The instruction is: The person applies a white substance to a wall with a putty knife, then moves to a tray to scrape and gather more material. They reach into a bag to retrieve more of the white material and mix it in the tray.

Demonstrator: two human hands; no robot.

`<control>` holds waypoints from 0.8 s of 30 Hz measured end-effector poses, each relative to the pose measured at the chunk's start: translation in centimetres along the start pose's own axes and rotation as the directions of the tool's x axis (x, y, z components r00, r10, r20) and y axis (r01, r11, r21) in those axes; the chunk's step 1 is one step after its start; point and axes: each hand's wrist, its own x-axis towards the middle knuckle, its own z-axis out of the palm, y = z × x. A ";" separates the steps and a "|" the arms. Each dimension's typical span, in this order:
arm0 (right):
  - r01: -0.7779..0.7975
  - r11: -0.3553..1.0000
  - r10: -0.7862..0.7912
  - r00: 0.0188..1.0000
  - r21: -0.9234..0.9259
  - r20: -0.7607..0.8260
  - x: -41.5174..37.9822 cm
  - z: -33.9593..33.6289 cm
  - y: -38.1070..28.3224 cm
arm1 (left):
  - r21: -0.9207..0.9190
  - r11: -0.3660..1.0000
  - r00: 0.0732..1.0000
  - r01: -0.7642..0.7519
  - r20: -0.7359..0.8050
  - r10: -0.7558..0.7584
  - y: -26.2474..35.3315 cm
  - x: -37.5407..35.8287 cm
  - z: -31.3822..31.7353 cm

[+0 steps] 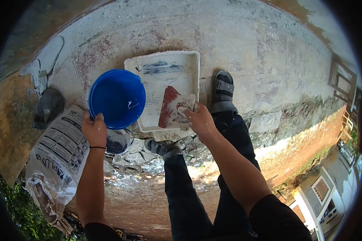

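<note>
A: Doing what with the left hand (94, 131)?

B: Gripping the blue bucket (112, 94) by the left part of the rim, with fingers curled closed around the edge. Turning the bucket's mouth up toward the camera, white splash (131, 105) inside and all.

A: And with the right hand (202, 123)?

B: Closed as well, around one end of a red scraper (169, 104) (thick with pale paste (186, 101) right up to the fingers).

A: Held where?

B: Over the lower right part of the white tray (196, 72). Can't tell whether touching the bottom, though. Streaked with dark smears (161, 67) toward the far end, that tray.

A: And the bucket?

B: At the tray's left side, overlapping the edge in this view.

A: Farther out?

B: Just below the bucket, see a small tub (117, 143), partly hidden. Left of the left wrist, find a printed sack (62, 144), with a dark bundle (48, 107) above. To the tray's right, notice a sandal (223, 87); underneath, pale, stained paving (237, 48).
</note>
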 end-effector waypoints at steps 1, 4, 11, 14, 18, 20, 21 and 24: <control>-0.022 0.999 0.022 1.000 -0.028 0.012 -0.1 0.1 -0.1 | 0.020 1.000 1.000 0.003 0.010 -0.003 0.1 0.1 0.0; 0.046 0.999 -0.047 0.999 -0.012 -0.021 0.2 0.5 0.7 | -0.045 0.999 0.999 -0.027 -0.023 0.026 0.9 -0.4 0.7; 0.019 1.000 -0.019 1.000 -0.004 -0.022 0.1 0.3 0.1 | 0.012 0.999 0.998 -0.041 -0.046 0.041 0.4 -0.1 1.2; -0.017 1.000 0.016 1.000 0.013 0.014 0.0 0.2 -0.4 | 0.012 0.999 0.997 -0.053 -0.052 0.053 0.9 -0.1 1.4; -0.038 0.999 0.038 0.999 -0.034 0.014 -0.4 0.3 -1.1 | 0.028 0.998 0.998 -0.049 -0.043 0.050 1.4 0.1 1.6; -0.013 1.000 0.013 1.000 -0.014 0.005 -0.3 0.3 -0.9 | 0.040 0.998 0.998 -0.051 -0.037 0.053 1.5 0.2 1.6; -0.013 1.000 0.013 1.000 -0.008 0.002 -0.3 0.3 -0.9 | 0.036 0.998 0.998 -0.041 -0.043 0.043 1.7 0.1 1.8; -0.008 1.000 0.008 1.000 0.001 0.006 -0.3 0.2 -0.9 | 0.047 0.998 0.998 -0.037 -0.045 0.039 1.8 0.1 1.9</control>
